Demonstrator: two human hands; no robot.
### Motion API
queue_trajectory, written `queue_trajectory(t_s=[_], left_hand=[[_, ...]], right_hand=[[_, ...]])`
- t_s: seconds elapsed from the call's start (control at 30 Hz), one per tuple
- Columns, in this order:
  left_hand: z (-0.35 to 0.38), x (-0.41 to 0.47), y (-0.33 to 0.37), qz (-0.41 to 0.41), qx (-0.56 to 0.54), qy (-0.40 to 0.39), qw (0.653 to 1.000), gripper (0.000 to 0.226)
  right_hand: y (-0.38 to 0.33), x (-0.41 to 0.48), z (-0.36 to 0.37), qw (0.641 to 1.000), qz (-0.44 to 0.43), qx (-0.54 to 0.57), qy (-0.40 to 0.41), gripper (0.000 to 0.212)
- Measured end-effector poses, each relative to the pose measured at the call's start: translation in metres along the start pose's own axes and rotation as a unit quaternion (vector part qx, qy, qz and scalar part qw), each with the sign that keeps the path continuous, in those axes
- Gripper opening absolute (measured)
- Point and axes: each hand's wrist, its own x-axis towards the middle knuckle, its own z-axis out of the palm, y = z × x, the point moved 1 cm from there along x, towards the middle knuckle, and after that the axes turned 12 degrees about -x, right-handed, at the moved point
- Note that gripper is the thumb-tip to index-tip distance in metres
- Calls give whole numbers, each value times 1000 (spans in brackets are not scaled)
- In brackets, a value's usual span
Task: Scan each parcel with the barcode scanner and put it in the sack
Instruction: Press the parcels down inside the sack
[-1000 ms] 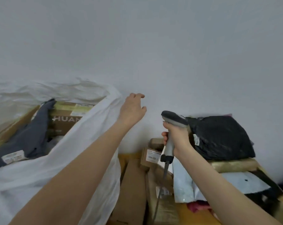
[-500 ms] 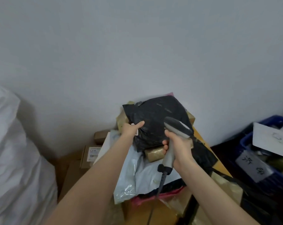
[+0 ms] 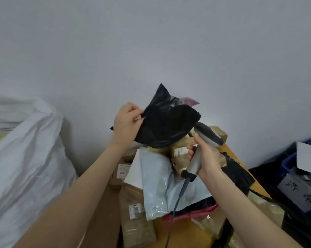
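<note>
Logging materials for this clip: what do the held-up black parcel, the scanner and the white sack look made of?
Black parcel: thin plastic film, faintly glossy; it crumples where the left hand pinches it. Scanner, gripped by the right hand: hard moulded plastic, light grey handle, darker matte head. Sack: white and softly creased, probably woven plastic or film; weave too blurred to tell.

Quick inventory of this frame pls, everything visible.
black poly parcel: 1, black, held up above the pile
barcode scanner: 1, grey, corded, just right of the parcel
sack: 1, white, far left
poly mailer: 1, pale blue-grey, top of pile
taped boxes: several, brown, in the pile
red bag: 1, red, under the mailer
crate: 1, blue, far right, paper labels
left hand: pinches the parcel's left edge
right hand: grips the scanner handle
</note>
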Motion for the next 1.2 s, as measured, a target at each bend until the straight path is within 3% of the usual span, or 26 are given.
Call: queue_trajectory(t_s=[0.07,0.13,0.2,0.27,0.37,0.43,0.5,0.57,0.63,0.67,0.73,0.83,0.97,1.03,1.13,1.2], left_hand=[[-3,-22,0,73,65,-55,994,19],[-5,-53,-6,86,92,-150,981,23],[3,-83,-15,-29,74,-322,944,22],[14,-113,-23,-132,78,-483,862,25],[25,-146,-32,-207,24,-565,798,45],[24,-152,-37,-288,-47,-501,815,45],[18,-143,-48,-330,-41,-329,884,39],[14,-133,-61,-354,5,-208,912,65],[15,-130,-71,-431,7,-221,875,95],[19,-133,-72,-466,-10,-247,849,99],[26,-143,-73,-499,-31,-280,820,80],[27,-151,-68,-453,24,-259,852,13],[2,-123,-72,-352,140,-175,909,25],[-11,-101,-77,-288,132,-181,931,23],[-14,-80,-78,-216,156,-241,933,30],[-10,-80,-75,-232,171,-234,929,40]], right_hand=[[8,0,2,1000,-8,8,18,28],[23,-1,4,999,-15,-10,35,28],[40,-2,5,998,-14,-43,42,23],[56,-2,5,997,-5,-67,34,24],[75,-3,2,993,14,-112,32,56],[85,0,-2,990,17,-132,40,65],[92,4,-7,988,14,-141,56,59],[97,8,-11,987,22,-147,67,53],[101,11,-12,985,27,-153,79,51],[102,13,-13,983,25,-159,83,49],[106,16,-15,981,19,-176,82,43],[111,16,-20,981,16,-183,56,27],[104,10,-23,972,-25,-223,69,43],[95,5,-20,970,-41,-230,63,41],[86,-2,-5,979,-53,-194,-31,36],[89,-5,11,976,-23,-198,-92,43]])
